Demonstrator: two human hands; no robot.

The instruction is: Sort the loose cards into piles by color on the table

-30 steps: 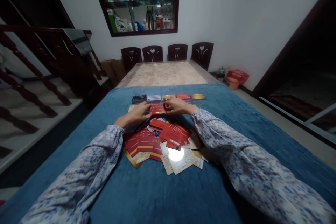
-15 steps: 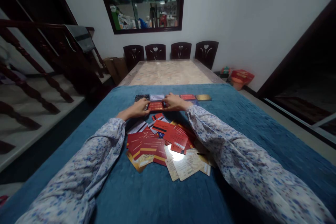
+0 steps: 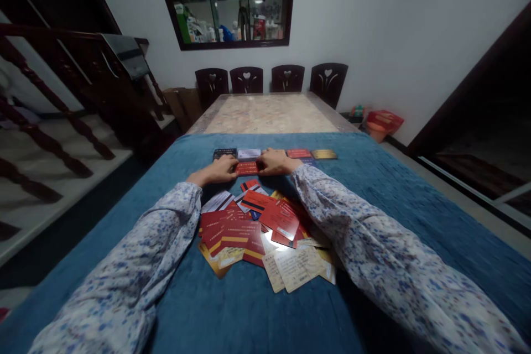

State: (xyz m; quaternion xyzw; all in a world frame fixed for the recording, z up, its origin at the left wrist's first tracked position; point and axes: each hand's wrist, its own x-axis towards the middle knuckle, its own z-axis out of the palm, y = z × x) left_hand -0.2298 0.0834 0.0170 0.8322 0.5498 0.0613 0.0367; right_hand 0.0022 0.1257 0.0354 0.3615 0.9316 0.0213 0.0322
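A red card [image 3: 248,168] lies at the near side of a row of cards, between my two hands. My left hand [image 3: 219,169] grips its left edge with bent fingers, and my right hand [image 3: 271,162] has its right edge. Behind it are a black card [image 3: 224,153] and a silvery card [image 3: 249,153]. To the right of my right hand are another red card [image 3: 298,153], a gold card [image 3: 324,154] and part of a blue card [image 3: 308,160]. Nearer to me, between my forearms, spreads a loose heap of red, yellow and cream cards [image 3: 240,232].
A blue cloth [image 3: 207,310] covers the near part of the long table, with a patterned tabletop [image 3: 274,113] beyond. Dark chairs [image 3: 287,77] stand at the far end. A stair railing [image 3: 50,160] is at left, and a red bag [image 3: 384,120] sits on the floor at right.
The red card between my hands lies flatter and shines less. Both hands have stayed nearly in place; the view has shifted slightly.
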